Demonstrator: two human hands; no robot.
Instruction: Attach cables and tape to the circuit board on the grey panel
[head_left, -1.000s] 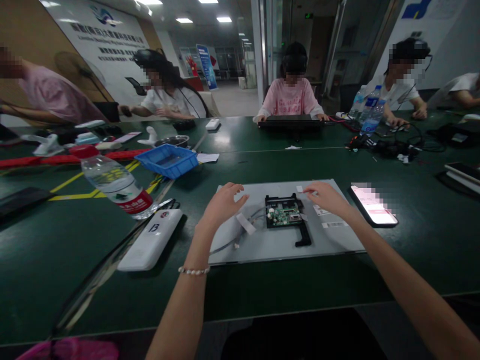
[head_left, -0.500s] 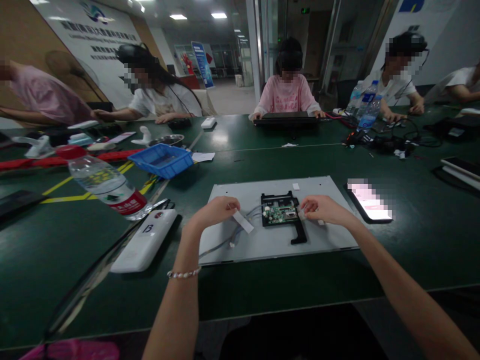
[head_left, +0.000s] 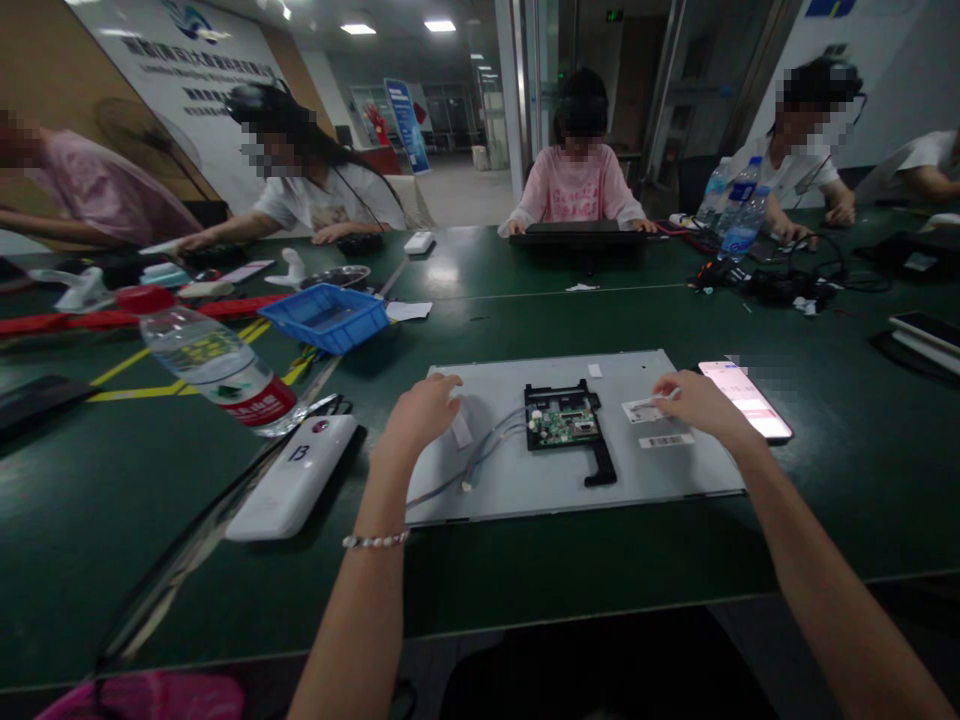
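Note:
My left hand (head_left: 426, 408) hovers over the left side of a pale flat panel (head_left: 547, 490), thumb and fingers apart. Just beneath its fingertips is a white strip (head_left: 460, 428); whether it touches the thumb is unclear. With fingers pinched, my right hand (head_left: 694, 402) is at a white printed label (head_left: 643, 410) on the panel's right side; anything between the fingertips is too small to name. A barcode label (head_left: 666, 440) lies below it. Mid-panel sits a green circuit board (head_left: 564, 427) in a black plastic frame (head_left: 600, 465), with grey cables (head_left: 487, 445) running left.
A lit phone (head_left: 750, 400) lies right of the panel. To the left are a white power bank (head_left: 296, 480), a water bottle (head_left: 225, 370) and a blue tray (head_left: 326, 318). Several people sit across the table, one behind a dark screen (head_left: 581, 236).
My right hand has moved right, off the board's edge, uncovering the labels. My left hand has drawn back left and its fingers have spread; the white strip has shifted left too.

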